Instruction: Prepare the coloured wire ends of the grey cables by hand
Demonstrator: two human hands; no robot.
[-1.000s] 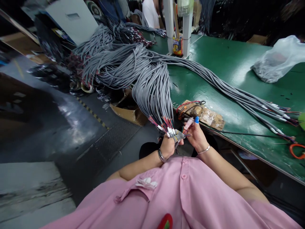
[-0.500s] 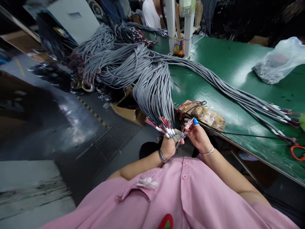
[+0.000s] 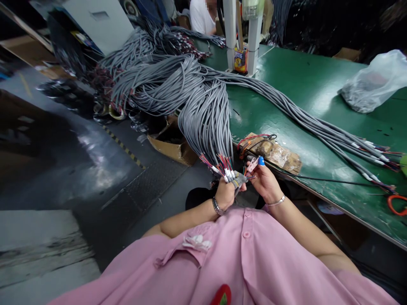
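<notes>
In front of my chest, my left hand [image 3: 225, 195] is closed around a bunch of grey cable ends [image 3: 228, 174], with white sleeves and thin coloured wires sticking up. A grey piece with yellow bands [image 3: 239, 181] shows at its fingers; I cannot tell what it is. Just to the right, my right hand [image 3: 267, 184] pinches a small flat pink piece [image 3: 252, 164], its kind unclear. A blue covering [image 3: 261, 161] wraps one fingertip. Several thin coloured wires [image 3: 245, 171] stick out between the two hands. Grey cables [image 3: 206, 118] hang from the table edge down to the bunch.
On the green table [image 3: 286, 101], more grey cables [image 3: 295, 112] run rightward. A taped cardboard piece [image 3: 280, 156] sits at the near edge. A plastic bag [image 3: 370, 87] and orange-handled tool [image 3: 396, 204] lie at right. Beyond the post [image 3: 253, 40] is a person [image 3: 202, 18]; below, a carton [image 3: 176, 148].
The cable ends in my left hand have shifted slightly to the right and tilted. My right hand stays nearly in place with the pink piece, which has turned a little.
</notes>
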